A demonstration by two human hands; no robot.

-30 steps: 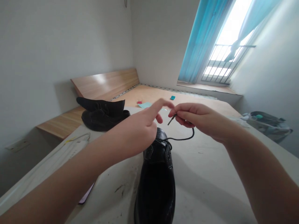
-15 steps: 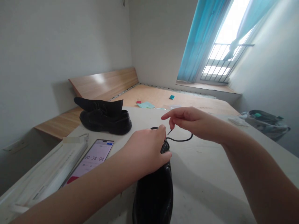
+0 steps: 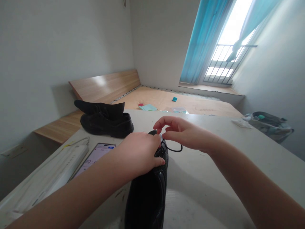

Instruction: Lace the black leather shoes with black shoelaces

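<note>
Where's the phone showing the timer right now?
In the head view, the smartphone lies on the white table, left of the left hand, beside a white power strip, partly hidden by the left forearm.

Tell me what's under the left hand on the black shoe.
The left hand rests on the black shoe; a lace loop shows beside it, but the part under the palm is hidden.

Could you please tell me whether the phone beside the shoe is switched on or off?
On: the phone has a lit screen showing large digits starting 00:3, the rest hidden behind the left forearm.
</note>
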